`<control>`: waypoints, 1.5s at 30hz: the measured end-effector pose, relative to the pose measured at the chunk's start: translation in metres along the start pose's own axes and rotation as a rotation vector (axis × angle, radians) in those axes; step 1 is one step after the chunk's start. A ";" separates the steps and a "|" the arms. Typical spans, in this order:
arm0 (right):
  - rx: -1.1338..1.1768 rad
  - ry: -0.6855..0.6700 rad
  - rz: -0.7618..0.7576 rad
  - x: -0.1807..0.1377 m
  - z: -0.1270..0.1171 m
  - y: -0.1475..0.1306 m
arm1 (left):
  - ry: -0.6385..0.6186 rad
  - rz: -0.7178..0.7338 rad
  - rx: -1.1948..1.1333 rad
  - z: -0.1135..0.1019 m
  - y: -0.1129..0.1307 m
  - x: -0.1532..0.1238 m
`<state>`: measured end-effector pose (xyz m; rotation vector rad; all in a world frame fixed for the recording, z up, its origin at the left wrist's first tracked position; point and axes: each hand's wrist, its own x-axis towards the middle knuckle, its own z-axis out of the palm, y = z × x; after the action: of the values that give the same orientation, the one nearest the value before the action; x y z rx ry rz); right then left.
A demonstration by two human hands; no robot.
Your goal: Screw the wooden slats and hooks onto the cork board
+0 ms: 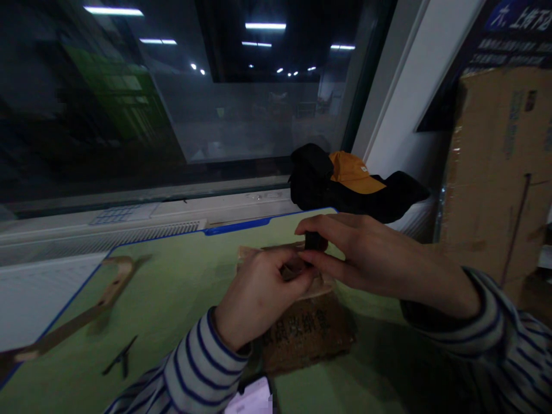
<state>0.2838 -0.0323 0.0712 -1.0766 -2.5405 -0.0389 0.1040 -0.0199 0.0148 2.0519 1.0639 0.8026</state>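
Note:
My right hand (pixel 371 253) pinches a small dark block-like piece (pixel 312 240) between thumb and fingers; its exact kind is too dim to tell. Close against those fingertips, my left hand (pixel 263 290) is closed, thumb and forefinger together, and what lies between them is hidden. Beneath both hands is a pale, flat wooden-looking piece (pixel 321 287), mostly covered by the fingers. It rests at the far end of a brown cardboard piece (pixel 308 339) with dark printed characters.
A green mat (pixel 185 287) with a blue edge covers the table. On the left lie a curved wooden strip (pixel 110 293) and a thin black tool (pixel 121 357). A lit phone (pixel 252 397) is near my left sleeve. Behind are an orange cap (pixel 353 172) and a large carton (pixel 487 172).

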 end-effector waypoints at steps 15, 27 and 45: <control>0.027 0.010 -0.041 -0.001 0.002 -0.001 | -0.006 0.056 0.048 -0.004 0.004 0.000; -0.054 0.000 -0.006 -0.001 0.001 -0.004 | -0.010 0.036 0.063 -0.003 0.006 0.000; -0.061 0.006 -0.018 -0.002 0.001 -0.005 | -0.033 0.031 0.031 -0.004 0.005 0.000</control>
<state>0.2814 -0.0374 0.0703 -1.0749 -2.5587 -0.1246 0.1033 -0.0212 0.0211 2.1052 1.0354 0.7693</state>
